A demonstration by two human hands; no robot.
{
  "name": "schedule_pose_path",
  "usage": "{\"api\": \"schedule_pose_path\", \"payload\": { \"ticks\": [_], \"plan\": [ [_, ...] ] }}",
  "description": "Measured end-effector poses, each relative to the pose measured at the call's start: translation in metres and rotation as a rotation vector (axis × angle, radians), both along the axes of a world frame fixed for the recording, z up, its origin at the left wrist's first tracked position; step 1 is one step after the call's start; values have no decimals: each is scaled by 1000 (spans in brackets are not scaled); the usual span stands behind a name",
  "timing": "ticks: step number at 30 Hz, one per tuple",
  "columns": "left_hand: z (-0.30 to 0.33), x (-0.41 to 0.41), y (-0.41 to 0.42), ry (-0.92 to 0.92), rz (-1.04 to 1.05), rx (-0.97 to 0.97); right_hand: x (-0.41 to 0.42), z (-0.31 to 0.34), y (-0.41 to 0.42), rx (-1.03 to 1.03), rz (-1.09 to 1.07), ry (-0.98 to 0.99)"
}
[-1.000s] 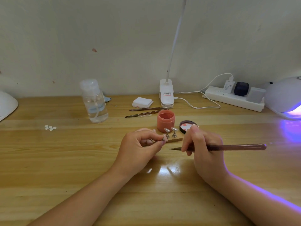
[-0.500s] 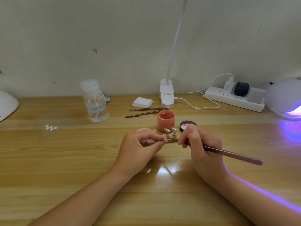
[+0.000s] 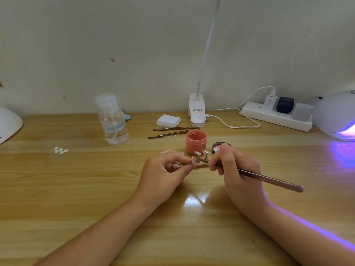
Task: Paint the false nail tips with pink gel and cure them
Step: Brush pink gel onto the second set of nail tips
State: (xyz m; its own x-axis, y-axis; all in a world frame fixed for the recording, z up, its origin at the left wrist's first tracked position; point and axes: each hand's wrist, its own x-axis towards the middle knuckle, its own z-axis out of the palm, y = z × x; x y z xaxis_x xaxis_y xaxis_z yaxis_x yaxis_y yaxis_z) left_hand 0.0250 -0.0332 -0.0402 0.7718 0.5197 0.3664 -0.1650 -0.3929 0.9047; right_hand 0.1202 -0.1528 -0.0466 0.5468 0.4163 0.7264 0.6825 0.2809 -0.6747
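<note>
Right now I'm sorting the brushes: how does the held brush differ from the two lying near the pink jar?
The long brown brush is gripped in the right hand, angled off the table; the two thin brown brushes lie flat, untouched. All share brown handles.

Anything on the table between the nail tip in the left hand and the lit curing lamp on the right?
Only the right hand with its brush lies along that line. Beyond it, the table is bare up to the curing lamp. The nail tip sits pinched in the left hand.
</note>
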Motion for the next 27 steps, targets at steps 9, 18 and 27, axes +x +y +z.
{"api": "schedule_pose_path", "payload": {
  "ticks": [9, 18, 27],
  "plan": [
    [2, -1, 0, 5, 12, 26, 0, 0, -1, 34, 27, 78],
    [2, -1, 0, -2, 20, -2, -1, -1, -2, 4, 81, 132],
    [0, 0, 0, -5, 8, -6, -1, 3, 0, -37, 9, 46]
  ]
}}
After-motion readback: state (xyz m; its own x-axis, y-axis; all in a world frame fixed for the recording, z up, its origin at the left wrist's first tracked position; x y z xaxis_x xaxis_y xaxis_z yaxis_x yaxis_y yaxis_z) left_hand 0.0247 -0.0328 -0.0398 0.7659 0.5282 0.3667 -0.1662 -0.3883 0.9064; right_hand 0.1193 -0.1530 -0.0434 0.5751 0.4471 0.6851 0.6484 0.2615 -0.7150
